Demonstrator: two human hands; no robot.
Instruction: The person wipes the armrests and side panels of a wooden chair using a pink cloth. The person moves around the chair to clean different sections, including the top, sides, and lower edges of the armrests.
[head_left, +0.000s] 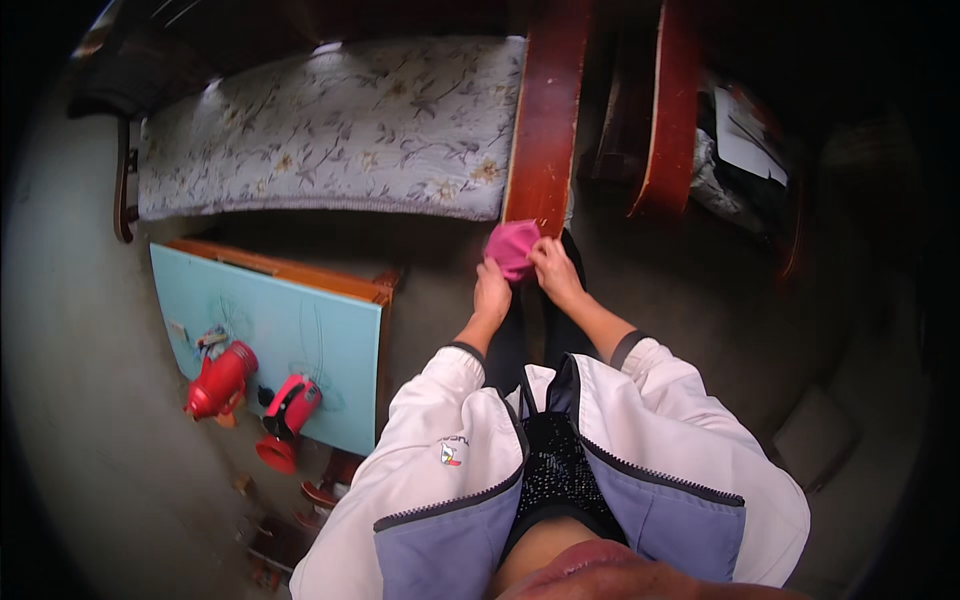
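Note:
A small pink cloth (513, 250) is stretched between my two hands at the front end of a red-brown wooden armrest (546, 127). My left hand (492, 296) grips its lower left edge. At the right edge, the fingers of my right hand (555, 268) pinch the fabric. The cloth covers part of the armrest's tip; whether it presses on the wood I cannot tell. Worn, paler edges run along both sides of the armrest.
Left of the armrest lies a floral seat cover (337, 127) on a wooden bench. A light-blue-topped table (341, 360) holds a red thermos-like jug (220, 380) and a pink-and-black vessel (291, 409). Another wooden armrest (667, 112) and a white sheet (748, 135) are on the right.

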